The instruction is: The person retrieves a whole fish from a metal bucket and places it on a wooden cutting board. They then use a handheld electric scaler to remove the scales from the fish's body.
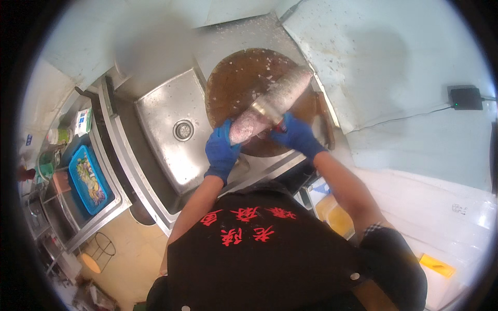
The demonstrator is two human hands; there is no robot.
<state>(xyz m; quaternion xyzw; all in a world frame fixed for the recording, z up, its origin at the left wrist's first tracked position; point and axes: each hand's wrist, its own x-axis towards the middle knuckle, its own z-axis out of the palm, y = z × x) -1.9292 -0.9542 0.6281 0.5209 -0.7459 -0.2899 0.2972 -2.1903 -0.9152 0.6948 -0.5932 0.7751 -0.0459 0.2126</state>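
A large pale fish (pixel 290 88) lies slantwise across a round wooden chopping block (pixel 225 81), with loose scales scattered around it. My left hand (pixel 223 149), in a blue glove, grips the fish's near end, which looks pinkish. Also gloved in blue, my right hand (pixel 296 134) is closed around the red handle of a metal-bladed tool (pixel 267 110). The blade lies over the fish's upper side and is blurred, so its exact kind is unclear. My right fingers hide most of the handle.
A stainless steel sink (pixel 163 112) adjoins the block on the left. Along the block's right edge is a brown wooden piece (pixel 326 120). Farther left sits a blue basket (pixel 74 175) of cut food. A stool (pixel 91 262) stands on the floor. A cable runs to a black box (pixel 466 98) at right.
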